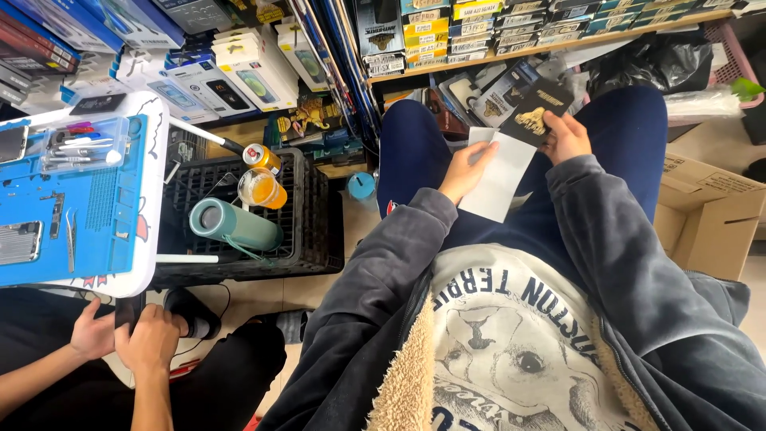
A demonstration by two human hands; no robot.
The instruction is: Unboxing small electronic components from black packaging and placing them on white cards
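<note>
Cluttered shelves of boxed phone accessories are crowding the floor around a seated person. Over the lap, the left hand point(465, 169) is pinching a white rectangular sheet point(499, 179) while the right hand point(565, 137) is gripping a black package sleeve point(535, 108). The sheet is looking almost fully drawn out, overlapping only the sleeve's lower edge. Nearby, a co-worker's hands point(128, 335) are closing around a dark phone.

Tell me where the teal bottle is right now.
In the head view, the teal bottle lies on its side on the black crate, left of the person's knees, just below the orange cup and beside the blue mat.
</note>
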